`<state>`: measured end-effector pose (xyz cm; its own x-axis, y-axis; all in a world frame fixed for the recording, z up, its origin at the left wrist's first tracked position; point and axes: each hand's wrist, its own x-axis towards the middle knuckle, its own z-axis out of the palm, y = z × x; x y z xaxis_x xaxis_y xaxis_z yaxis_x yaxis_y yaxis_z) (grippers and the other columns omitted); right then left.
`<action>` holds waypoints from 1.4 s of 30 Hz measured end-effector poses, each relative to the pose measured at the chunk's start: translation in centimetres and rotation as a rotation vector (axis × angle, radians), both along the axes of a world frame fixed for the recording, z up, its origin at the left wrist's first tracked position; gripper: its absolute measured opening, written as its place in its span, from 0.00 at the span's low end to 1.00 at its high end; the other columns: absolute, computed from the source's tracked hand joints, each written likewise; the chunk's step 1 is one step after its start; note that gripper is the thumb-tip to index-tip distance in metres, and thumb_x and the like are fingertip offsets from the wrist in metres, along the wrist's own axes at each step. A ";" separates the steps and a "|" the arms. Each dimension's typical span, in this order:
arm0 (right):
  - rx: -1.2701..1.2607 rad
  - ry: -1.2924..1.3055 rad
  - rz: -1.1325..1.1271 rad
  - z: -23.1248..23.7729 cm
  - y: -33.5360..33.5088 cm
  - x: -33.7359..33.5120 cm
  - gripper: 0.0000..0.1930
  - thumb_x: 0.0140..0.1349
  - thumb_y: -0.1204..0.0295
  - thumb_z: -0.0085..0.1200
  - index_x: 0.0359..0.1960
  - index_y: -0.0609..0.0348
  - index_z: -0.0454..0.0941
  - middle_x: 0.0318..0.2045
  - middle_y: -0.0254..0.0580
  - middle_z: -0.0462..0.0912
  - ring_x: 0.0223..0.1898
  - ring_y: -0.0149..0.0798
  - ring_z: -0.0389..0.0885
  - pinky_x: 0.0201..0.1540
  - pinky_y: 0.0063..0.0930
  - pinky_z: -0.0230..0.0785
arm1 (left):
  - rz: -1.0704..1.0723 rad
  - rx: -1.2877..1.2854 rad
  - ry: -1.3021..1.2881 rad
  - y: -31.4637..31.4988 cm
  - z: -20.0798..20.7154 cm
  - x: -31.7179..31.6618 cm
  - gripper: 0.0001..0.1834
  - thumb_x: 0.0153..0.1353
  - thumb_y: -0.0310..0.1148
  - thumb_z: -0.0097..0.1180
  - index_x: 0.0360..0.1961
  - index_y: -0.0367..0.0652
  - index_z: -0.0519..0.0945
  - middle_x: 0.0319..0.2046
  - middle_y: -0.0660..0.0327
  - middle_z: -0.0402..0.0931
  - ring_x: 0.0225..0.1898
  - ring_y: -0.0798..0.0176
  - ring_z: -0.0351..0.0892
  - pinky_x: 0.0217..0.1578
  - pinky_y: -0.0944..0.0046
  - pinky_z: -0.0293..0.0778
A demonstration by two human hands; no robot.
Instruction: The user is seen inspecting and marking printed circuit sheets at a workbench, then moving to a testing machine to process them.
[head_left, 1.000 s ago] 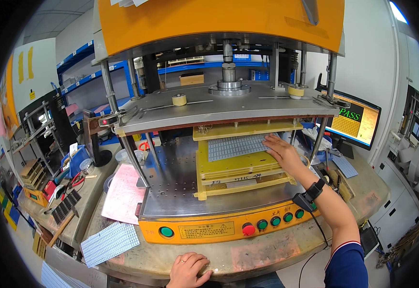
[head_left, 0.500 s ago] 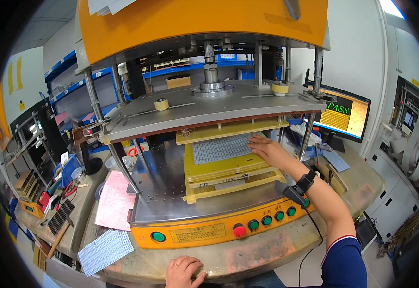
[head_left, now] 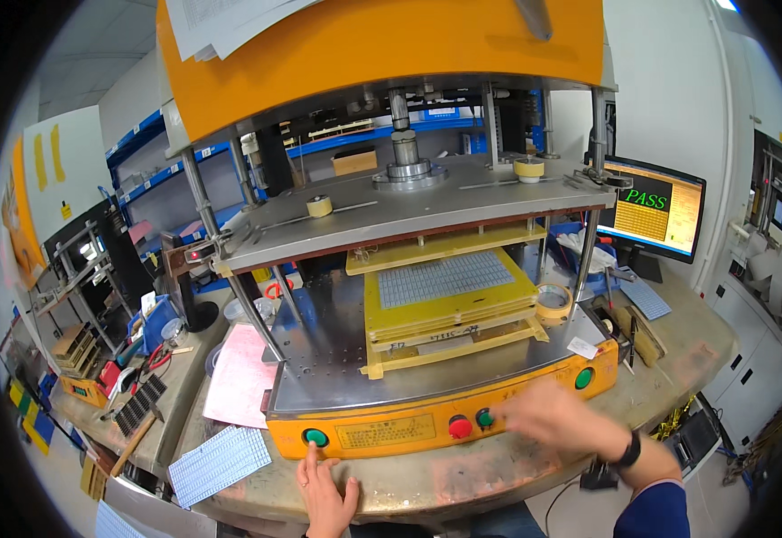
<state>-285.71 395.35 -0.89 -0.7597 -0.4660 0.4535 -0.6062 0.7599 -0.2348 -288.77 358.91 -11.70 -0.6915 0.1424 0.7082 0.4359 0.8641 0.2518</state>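
My left hand (head_left: 325,496) is at the front panel of an orange press. Its index fingertip touches a green button (head_left: 316,436), with the thumb spread away. Smeared by motion, my right hand (head_left: 557,419) passes in front of the panel, just right of a red button (head_left: 460,427) and another green button (head_left: 485,417); its fingers cannot be made out. A pale sheet with a grid of small cells (head_left: 445,280) lies on the stacked yellow fixture (head_left: 391,316). Above it, apart, hangs a yellow plate (head_left: 449,248) under the grey press plate (head_left: 346,235).
Steel posts (head_left: 254,314) flank the fixture. A tape roll (head_left: 553,302) sits right of it, and a green button (head_left: 584,377) is at the panel's right end. A gridded sheet (head_left: 219,464) and pink paper (head_left: 237,377) lie left. A monitor (head_left: 656,208) stands at right.
My right hand has left the gridded sheet on the fixture and come down to the front panel. My left hand has moved up from the bench edge to the left green button.
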 end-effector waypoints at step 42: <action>-0.634 -0.469 0.093 -12.4 -4.3 2.3 0.11 0.66 0.66 0.51 0.39 0.61 0.81 0.35 0.46 0.84 0.36 0.45 0.83 0.40 0.32 0.74 | -0.097 -0.045 -0.109 -1.2 -1.7 -1.3 0.10 0.58 0.32 0.51 0.31 0.36 0.77 0.31 0.43 0.73 0.36 0.39 0.69 0.39 0.45 0.64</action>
